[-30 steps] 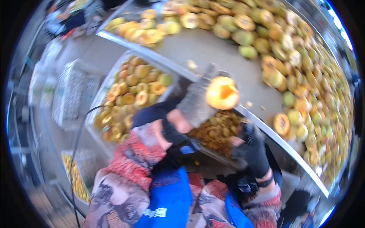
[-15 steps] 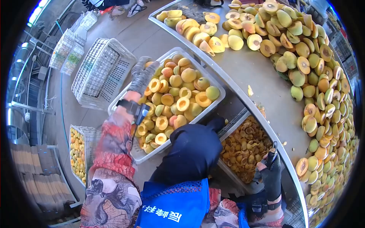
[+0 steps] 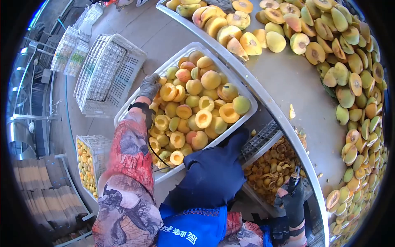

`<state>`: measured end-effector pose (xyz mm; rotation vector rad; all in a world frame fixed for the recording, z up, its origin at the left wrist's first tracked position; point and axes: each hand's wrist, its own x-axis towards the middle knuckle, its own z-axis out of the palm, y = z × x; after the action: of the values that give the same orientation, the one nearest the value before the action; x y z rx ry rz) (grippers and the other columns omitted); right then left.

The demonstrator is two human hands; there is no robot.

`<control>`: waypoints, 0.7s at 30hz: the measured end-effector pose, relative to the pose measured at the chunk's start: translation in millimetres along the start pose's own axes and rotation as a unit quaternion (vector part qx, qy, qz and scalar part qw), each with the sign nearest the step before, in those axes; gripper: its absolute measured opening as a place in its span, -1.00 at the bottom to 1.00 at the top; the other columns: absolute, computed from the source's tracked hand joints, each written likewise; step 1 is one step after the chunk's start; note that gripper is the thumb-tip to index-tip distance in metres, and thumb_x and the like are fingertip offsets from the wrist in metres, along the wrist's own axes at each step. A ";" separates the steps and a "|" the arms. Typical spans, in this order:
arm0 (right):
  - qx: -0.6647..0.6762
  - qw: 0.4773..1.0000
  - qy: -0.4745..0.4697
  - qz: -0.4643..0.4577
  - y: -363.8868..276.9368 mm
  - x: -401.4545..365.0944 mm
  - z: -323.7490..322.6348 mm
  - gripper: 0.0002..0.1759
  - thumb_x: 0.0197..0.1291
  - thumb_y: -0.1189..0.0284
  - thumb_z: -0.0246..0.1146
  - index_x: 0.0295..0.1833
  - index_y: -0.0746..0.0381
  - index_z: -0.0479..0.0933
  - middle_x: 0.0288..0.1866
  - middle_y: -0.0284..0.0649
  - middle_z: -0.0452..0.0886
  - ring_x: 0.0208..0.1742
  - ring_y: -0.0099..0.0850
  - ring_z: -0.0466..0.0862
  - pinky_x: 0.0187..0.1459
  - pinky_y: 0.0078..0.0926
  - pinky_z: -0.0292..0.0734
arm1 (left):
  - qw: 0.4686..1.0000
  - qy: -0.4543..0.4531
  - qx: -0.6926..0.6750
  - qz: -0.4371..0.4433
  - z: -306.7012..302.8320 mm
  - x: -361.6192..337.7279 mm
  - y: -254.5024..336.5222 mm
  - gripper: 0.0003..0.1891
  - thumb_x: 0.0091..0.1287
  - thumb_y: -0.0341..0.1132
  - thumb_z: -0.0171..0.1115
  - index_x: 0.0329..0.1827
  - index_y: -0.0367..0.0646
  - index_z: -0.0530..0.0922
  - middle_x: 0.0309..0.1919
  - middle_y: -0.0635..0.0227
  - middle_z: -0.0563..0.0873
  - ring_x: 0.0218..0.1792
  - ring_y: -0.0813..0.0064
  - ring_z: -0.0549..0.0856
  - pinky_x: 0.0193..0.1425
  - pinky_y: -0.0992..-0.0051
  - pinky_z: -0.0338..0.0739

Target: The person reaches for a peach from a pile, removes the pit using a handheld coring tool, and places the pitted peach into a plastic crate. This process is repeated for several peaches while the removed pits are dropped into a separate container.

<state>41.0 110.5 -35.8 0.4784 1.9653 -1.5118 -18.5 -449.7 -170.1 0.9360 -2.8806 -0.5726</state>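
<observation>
My left hand (image 3: 149, 87), in a grey glove, is closed over the left rim of a light plastic crate (image 3: 252, 108). Halved yellow peaches (image 3: 203, 118) fill the crate, many with the hollow side up and no stone. At the lower right, beside the metal table edge, my right hand (image 3: 293, 193) wears a dark fingerless glove. Its fingers are closed on a small metal-tipped tool (image 3: 297, 169), mostly hidden by the hand. Just left of it, another crate holds brownish-yellow pits or scraps (image 3: 273, 166).
The metal table (image 3: 284, 88) curves along the right, with halved peaches (image 3: 349, 94) heaped on its far side. Stacked pale crates (image 3: 103, 70) stand on the floor at left. A peach-filled crate (image 3: 105, 152) is below them, near some corrugated brownish boards (image 3: 45, 185).
My left hand has drawn back from above the fruit to the crate's left rim and closed there. The view has shifted slightly. My right hand stays beside the table edge.
</observation>
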 end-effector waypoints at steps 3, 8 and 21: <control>-0.024 0.999 -0.006 0.026 6.7 4.6 -2.9 -0.63 -0.04 0.65 0.24 -0.07 0.23 0.34 -0.38 -0.36 0.41 -0.44 -0.59 0.48 -0.45 -0.66 0.41 | 0.999 -0.034 -0.007 0.027 6.6 2.7 2.9 -0.70 0.02 -0.50 0.21 -0.12 -0.19 0.55 -0.25 0.03 0.66 -0.14 0.12 0.64 -0.04 0.38 0.48; -0.046 0.998 0.032 0.026 4.6 1.2 -1.1 -0.65 -0.04 0.60 0.21 -0.08 0.21 0.34 -0.37 -0.41 0.36 -0.38 -0.64 0.41 -0.35 -0.67 0.36 | 0.996 -0.083 -0.040 0.020 12.1 9.2 -2.8 -0.64 0.03 -0.51 0.20 -0.04 -0.24 0.53 -0.16 0.03 0.66 -0.10 0.14 0.64 0.00 0.41 0.48; -0.020 0.998 0.006 -0.056 8.0 -13.2 1.0 -0.66 -0.02 0.64 0.23 -0.10 0.21 0.34 -0.39 -0.39 0.42 -0.44 -0.61 0.48 -0.43 -0.69 0.40 | 0.995 -0.077 -0.019 -0.053 -16.3 -9.3 10.8 -0.62 0.11 -0.40 0.22 0.04 -0.05 0.53 -0.12 0.13 0.66 -0.08 0.20 0.65 0.05 0.38 0.47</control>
<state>56.1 112.9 -33.2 0.3665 2.0586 -1.5386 -14.2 -441.6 -150.5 1.0897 -2.9546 -0.7368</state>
